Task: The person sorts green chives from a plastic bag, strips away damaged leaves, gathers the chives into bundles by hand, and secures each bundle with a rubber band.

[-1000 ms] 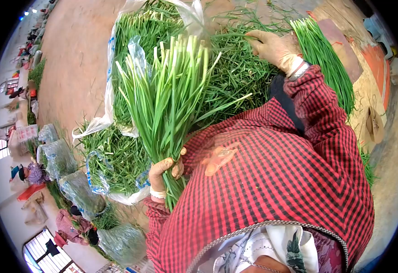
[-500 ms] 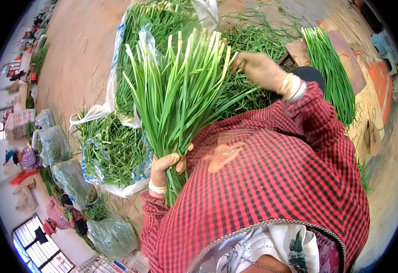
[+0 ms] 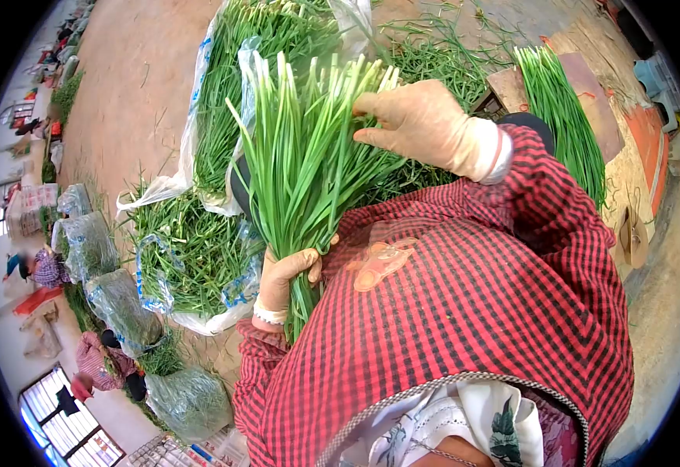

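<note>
A large fanned bunch of green stalks (image 3: pixel 301 163) with pale ends up is held upright in front of the checked apron. My left hand (image 3: pixel 289 280), in a thin glove, is wrapped round its lower part. My right hand (image 3: pixel 418 124), also gloved, is at the upper right side of the bunch, its thumb and fingers apart at the pale stalks. Whether a stalk lies between its fingertips is hard to tell. Behind the bunch is a plastic bag (image 3: pixel 192 167) of more stalks, and a heap of loose greens (image 3: pixel 433 74) lies beyond my right hand.
A neat bundle of stalks (image 3: pixel 562 124) lies on a board at the right. An open bag of cut greens (image 3: pixel 192 265) stands at the left. Farther left are wrapped bundles (image 3: pixel 188 401) and people (image 3: pixel 103 362) near the wall. A sandal (image 3: pixel 633 237) lies at the far right.
My right hand has come from the loose heap leftward to the top of the bunch. My left hand has kept its grip, and the stalks' pale ends have shifted a little.
</note>
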Available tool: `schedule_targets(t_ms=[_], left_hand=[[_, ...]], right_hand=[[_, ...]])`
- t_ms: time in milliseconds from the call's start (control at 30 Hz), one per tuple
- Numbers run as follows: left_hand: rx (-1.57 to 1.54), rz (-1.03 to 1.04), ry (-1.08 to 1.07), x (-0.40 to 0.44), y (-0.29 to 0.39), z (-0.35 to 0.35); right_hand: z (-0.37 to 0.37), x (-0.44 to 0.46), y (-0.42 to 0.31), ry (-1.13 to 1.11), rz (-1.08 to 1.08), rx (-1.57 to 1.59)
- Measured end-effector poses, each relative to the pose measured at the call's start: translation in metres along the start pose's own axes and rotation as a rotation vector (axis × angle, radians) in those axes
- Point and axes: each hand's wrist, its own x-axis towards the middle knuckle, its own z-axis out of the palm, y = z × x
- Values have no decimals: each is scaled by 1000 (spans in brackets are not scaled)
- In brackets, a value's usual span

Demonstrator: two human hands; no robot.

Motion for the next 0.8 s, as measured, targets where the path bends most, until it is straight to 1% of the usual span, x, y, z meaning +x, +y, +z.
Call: schedule_targets(t_ms=[33, 67, 100, 167, 200, 233, 333, 367, 433, 500, 567, 633, 667, 733, 767, 800], left_hand=[[-9, 18, 17, 0, 2, 4], [39, 26, -37, 3, -1, -5], [33, 26, -26, 1, -2, -11], [-1, -57, -25, 0, -2, -15], [-26, -44, -6, -1, -2, -12], [-32, -48, -4, -1, -1, -12], [9, -66, -10, 1, 5, -6], [9, -68, -15, 1, 6, -6], [56, -93, -43, 2, 8, -7], [73, -98, -31, 0, 7, -7], [83, -120, -22, -3, 6, -14], [92, -141, -4, -6, 6, -16], [69, -138, 4, -7, 6, -17], [56, -120, -4, -4, 10, -16], [58, -118, -5, -4, 12, -14], [44, -84, 16, -4, 14, -9]], right_hand=[[9, 1, 3, 22, -59, 30], [15, 3, 6, 9, -85, 21], [16, 3, 8, 1, -93, 27], [15, -1, 15, 20, -85, 71], [16, -4, 20, 48, -134, 37], [17, -7, 23, 41, -134, 38], [13, -16, 31, -101, -127, -209], [11, -19, 36, -102, -123, -212], [7, -27, 52, -28, -186, -268], [2, -31, 75, -45, -54, -331], [-11, -34, 105, -63, 160, -419], [-16, -43, 149, 7, 380, -377], [-15, -52, 161, 10, 377, -376], [-13, -62, 177, -222, 625, -485], [-16, -60, 159, -267, 594, -401], [-15, -56, 142, -393, 545, -252]])
